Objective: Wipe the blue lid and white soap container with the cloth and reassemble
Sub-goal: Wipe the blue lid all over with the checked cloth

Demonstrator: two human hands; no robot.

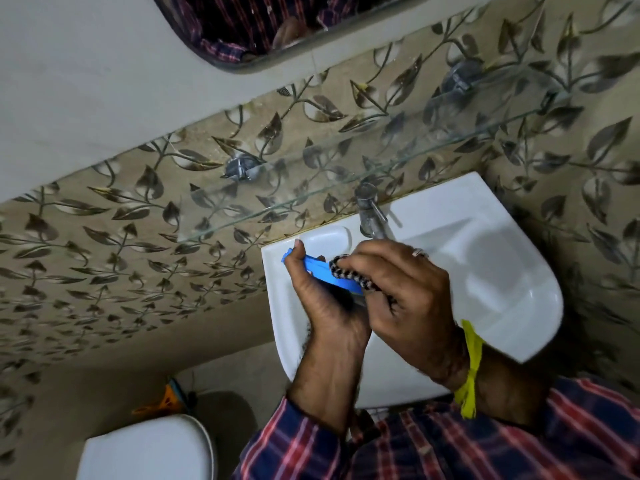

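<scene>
My left hand (pixel 320 299) grips the blue lid (pixel 323 271) above the left rim of the white sink (pixel 502 271), thumb near the lid's far end. My right hand (pixel 401 292) holds a black-and-white checked cloth (pixel 349 277) bunched in its fingers and presses it against the lid's top face. Most of the cloth is hidden inside the hand. The white soap container is not visible; a moulded soap recess (pixel 327 237) lies in the sink's back left corner.
A chrome tap (pixel 372 213) stands at the back of the sink, just beyond my right hand. A glass shelf (pixel 311 199) runs along the leaf-patterned wall above it. A white toilet lid (pixel 149 448) sits low on the left.
</scene>
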